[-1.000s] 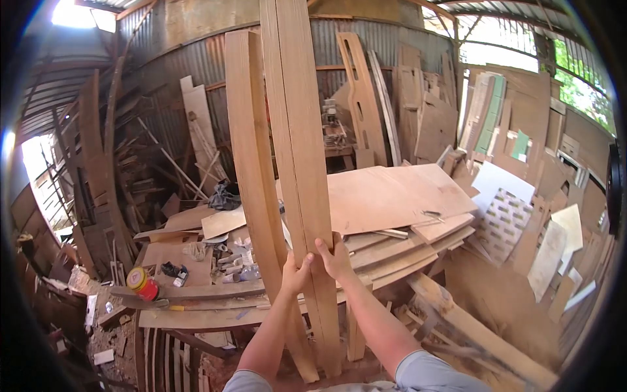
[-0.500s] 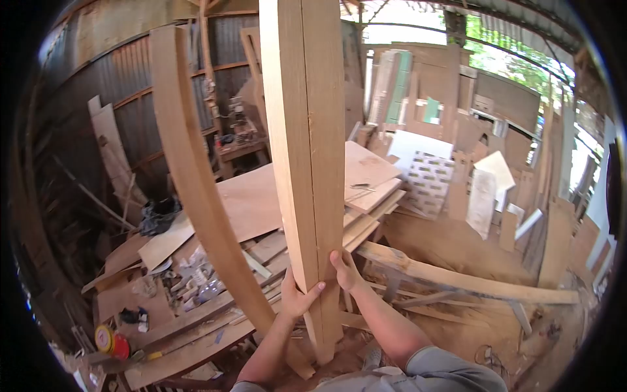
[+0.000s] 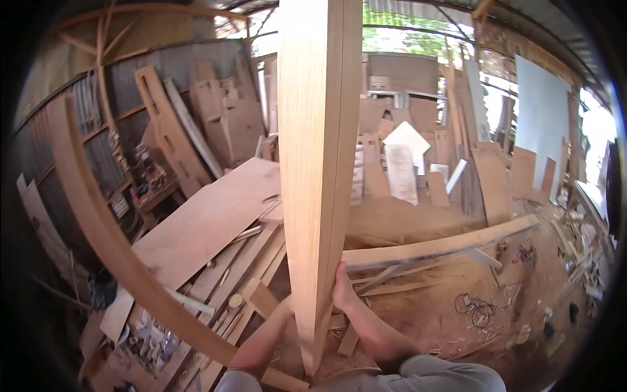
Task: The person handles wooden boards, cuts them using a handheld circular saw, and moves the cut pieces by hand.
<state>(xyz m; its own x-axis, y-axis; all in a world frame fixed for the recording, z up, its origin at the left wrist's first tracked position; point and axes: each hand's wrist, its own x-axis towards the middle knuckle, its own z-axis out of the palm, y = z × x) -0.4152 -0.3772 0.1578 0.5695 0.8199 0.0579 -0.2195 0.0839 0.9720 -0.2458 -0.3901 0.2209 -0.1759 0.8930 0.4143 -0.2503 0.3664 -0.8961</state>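
Observation:
A tall wooden post (image 3: 310, 163) stands upright close in front of me, with a dark seam running down its right face. My left hand (image 3: 288, 306) is on the post's left side, its fingers mostly hidden by the wood. On the right side, my right hand (image 3: 342, 290) presses round the edge of the same post. Another long wooden beam (image 3: 124, 248) leans at the left, apart from my hands, its lower end passing behind my left forearm.
A plywood sheet (image 3: 209, 225) lies on stacked boards at the left. Behind the post, a long timber (image 3: 450, 244) extends to the right. Dark cable (image 3: 480, 310) and scraps lie on the dusty floor. Boards (image 3: 401, 173) lean at the back.
The view has swung to the right. The post has turned in my hands, its pale broad face now showing, while the other beam appears farther left. Both hands remain low on the post.

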